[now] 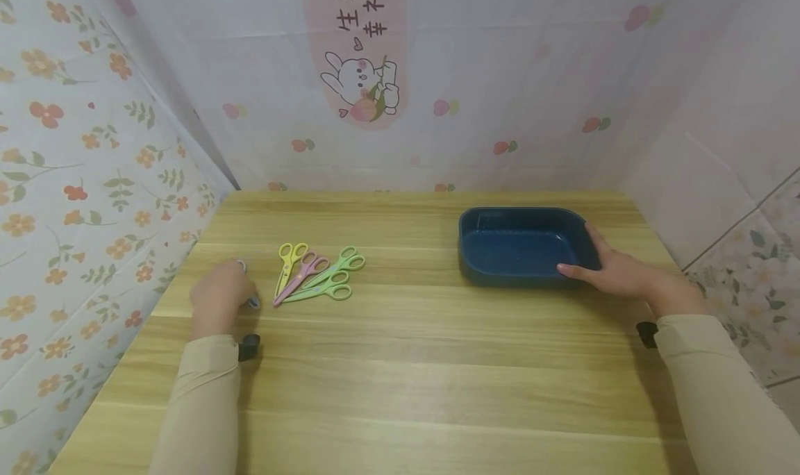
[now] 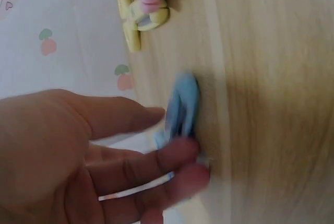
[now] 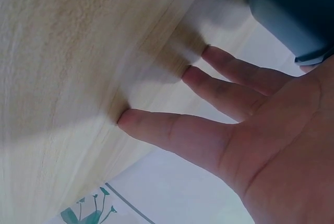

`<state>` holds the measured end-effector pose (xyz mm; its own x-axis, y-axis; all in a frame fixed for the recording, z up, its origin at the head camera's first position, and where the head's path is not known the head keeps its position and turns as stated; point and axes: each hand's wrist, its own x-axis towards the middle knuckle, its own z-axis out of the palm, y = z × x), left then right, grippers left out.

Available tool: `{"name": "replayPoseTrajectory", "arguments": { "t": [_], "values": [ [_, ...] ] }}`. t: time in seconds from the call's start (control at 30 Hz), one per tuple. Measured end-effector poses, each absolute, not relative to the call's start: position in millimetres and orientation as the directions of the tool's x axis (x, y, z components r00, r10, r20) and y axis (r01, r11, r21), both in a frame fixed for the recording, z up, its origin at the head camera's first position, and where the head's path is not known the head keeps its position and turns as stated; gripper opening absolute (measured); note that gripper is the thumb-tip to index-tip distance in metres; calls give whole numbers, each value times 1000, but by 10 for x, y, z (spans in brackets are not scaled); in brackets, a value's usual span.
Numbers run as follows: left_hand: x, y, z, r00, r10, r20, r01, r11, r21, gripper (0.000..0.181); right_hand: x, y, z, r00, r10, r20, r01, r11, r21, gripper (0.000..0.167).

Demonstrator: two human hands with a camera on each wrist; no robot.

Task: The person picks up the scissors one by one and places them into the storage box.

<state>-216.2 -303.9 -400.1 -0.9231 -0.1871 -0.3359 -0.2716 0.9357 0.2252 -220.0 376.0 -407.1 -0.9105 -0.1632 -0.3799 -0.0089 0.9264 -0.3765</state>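
left hand at the blue scissors, right hand at the bin

the left hand point(image 1: 219, 298) is at the left of the wooden table point(image 1: 406, 364), over the blue scissors point(image 2: 185, 98). in the left wrist view its thumb reaches toward them and its bent fingers overlap one end; the blur hides the contact, so i cannot tell whether it grasps them or is released.

just right of that hand lie four more pairs, fanned out with their handles toward the far side and the right: yellow scissors point(image 1: 285, 270) on the left, pink scissors point(image 1: 298, 282) beside them, then two pairs of green scissors point(image 1: 328, 272), one farther and one nearer. the pink pair crosses the blade ends of the green.

on the right, toward the far side, stands a dark blue bin point(image 1: 512, 278). the right hand point(image 1: 625, 273) rests at its right end, not clenched: the thumb lies at the near right corner, and the right wrist view shows three fingers stretched out straight to the tabletop.

both arms wear beige sleeves point(image 1: 206, 398). past the far edge hangs a pale cloth point(image 1: 500, 65) with a rabbit picture point(image 1: 359, 86); flowered cloth point(image 1: 81, 218) covers the left side.
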Motion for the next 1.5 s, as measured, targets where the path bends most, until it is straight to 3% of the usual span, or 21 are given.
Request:
{"name": "replayPoseTrajectory", "arguments": {
  "t": [0.13,0.23,0.43,0.6,1.07,1.5],
  "values": [
    [-2181,-3108,-4000,-952,-95,-291,-191,926,326,49,-2198,3774,-4074,-910,-156,-385,-1,927,-374,119],
    [-2184,-3228,-3985,-972,-39,-231,-117,934,337,63,-2199,3771,-4071,-909,-157,-386,-1,927,-374,120],
    [-2193,-3464,-3968,-981,87,-174,59,986,157,60,-2201,3763,-4081,-910,-160,-384,-4,927,-375,120],
    [-2212,-3562,-3959,-959,169,-226,146,982,119,64,-2194,3735,-4060,-910,-165,-381,-5,922,-387,120],
    [-2250,-3688,-3954,-940,205,-271,183,977,105,48,-2167,3721,-4034,-910,-153,-385,7,923,-385,121],
    [-2141,-3732,-3955,-929,108,-355,17,968,250,45,-2204,3767,-4094,-913,-152,-379,2,927,-376,120]
  ]
}}
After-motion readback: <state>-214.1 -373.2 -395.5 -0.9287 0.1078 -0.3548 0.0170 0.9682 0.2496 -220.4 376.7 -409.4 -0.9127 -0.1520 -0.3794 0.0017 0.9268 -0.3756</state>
